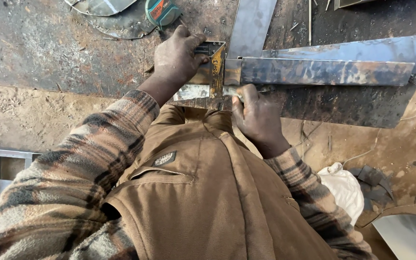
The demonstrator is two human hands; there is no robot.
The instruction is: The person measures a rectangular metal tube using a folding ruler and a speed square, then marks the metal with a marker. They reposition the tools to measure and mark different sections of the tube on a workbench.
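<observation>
My left hand (pixel 178 57) presses a small try square (pixel 214 67) flat against the end of a rusty steel tube (pixel 323 71) that lies across the dark metal workbench (pixel 49 48). My right hand (pixel 256 118) holds a thin marking tool (pixel 231 90) at the tube's near edge, its tip beside the square's blade. A second steel bar (pixel 250 26) runs away from the joint at an angle. Both sleeves are striped plaid, over a brown vest.
A teal tape measure (pixel 162 10) and curved sheet-metal offcuts (pixel 107 14) lie at the bench's far side. A longer steel strip (pixel 362 48) sits behind the tube. On the sandy ground are a white rag (pixel 345 188), dark scraps (pixel 376 178) and a metal frame (pixel 1 159).
</observation>
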